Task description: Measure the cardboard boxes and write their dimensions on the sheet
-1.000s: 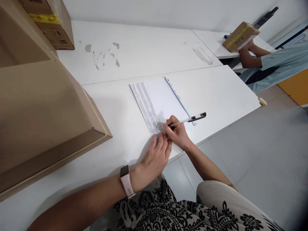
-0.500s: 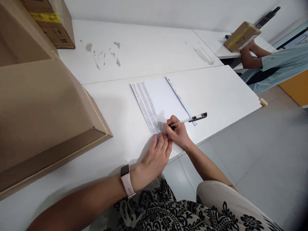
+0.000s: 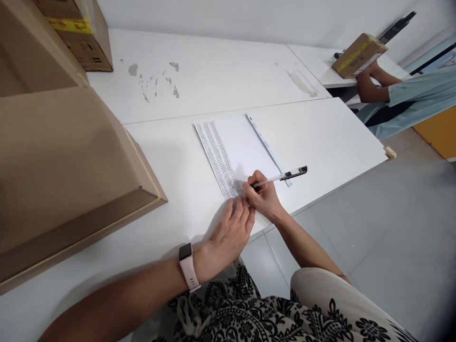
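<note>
A sheet of paper (image 3: pixel 237 142) lies on the white table, with columns of small dark writing down its left side and a blank stretch to the right. Pinched in my right hand (image 3: pixel 263 194) is a pen (image 3: pixel 281 176) with a clear barrel and black cap end, its tip hidden behind my fingers near the lower end of the writing. My left hand (image 3: pixel 231 228) rests flat with fingers stretched on the paper's near edge, right beside my right hand. A pale blue strip (image 3: pixel 264 142) with small print runs along the paper's right edge.
Large cardboard boxes (image 3: pixel 71 166) fill the left side of the table (image 3: pixel 171 166). Another taped carton (image 3: pixel 96 47) stands behind them. At the far right, a person's hands hold a small taped box (image 3: pixel 358 54). The table's front edge runs close below my hands.
My right hand and the pen have shifted very slightly to the right along the paper. My left hand stays in place.
</note>
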`<state>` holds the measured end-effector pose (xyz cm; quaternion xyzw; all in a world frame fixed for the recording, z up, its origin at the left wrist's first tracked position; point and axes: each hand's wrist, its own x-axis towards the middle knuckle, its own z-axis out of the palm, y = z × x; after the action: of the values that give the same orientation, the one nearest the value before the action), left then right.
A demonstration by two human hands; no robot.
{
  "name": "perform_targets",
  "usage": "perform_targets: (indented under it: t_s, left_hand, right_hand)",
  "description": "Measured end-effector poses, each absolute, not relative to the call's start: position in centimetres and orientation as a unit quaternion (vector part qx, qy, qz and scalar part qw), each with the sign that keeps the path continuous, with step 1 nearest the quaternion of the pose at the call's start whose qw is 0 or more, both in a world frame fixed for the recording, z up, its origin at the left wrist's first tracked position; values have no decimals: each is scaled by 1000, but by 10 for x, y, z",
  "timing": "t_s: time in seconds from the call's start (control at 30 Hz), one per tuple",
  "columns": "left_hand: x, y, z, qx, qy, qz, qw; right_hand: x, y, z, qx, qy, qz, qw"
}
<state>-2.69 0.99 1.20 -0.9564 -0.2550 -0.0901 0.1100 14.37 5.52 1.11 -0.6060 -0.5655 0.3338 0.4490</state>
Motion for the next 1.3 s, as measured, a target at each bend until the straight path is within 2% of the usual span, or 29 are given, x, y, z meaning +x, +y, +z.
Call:
perform_targets:
  t_s: [1.3]
  left_hand:
    - [-26,8,10,-956,-259,-89,104]
  right_hand:
    - [145,56,10,-611,-552,329,464]
